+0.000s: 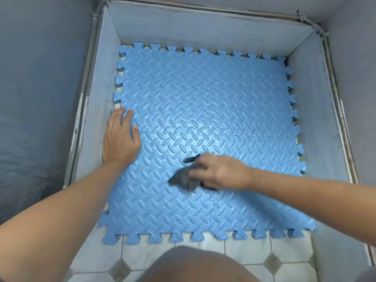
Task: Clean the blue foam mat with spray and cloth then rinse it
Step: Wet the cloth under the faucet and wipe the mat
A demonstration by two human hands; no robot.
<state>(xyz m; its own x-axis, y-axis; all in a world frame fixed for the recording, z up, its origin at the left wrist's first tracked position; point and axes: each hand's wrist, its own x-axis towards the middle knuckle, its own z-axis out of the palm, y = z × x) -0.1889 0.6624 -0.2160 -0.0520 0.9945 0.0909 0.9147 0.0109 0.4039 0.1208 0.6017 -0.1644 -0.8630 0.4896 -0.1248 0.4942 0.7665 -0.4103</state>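
Observation:
A blue foam mat [203, 98] of interlocked puzzle tiles with a raised tread pattern lies flat on the floor and fills most of the view. My left hand [120, 137] presses flat on the mat's left edge, fingers spread and pointing away from me. My right hand [219, 171] is near the mat's middle, closed on a crumpled dark grey cloth [182, 178] that touches the mat; the hand and cloth are blurred. No spray bottle is in view.
Low grey walls [203, 27] enclose the mat on the far, left and right sides. White floor tiles [244, 251] with dark diamond insets show in front of the mat. My knee [193, 265] is at the bottom centre.

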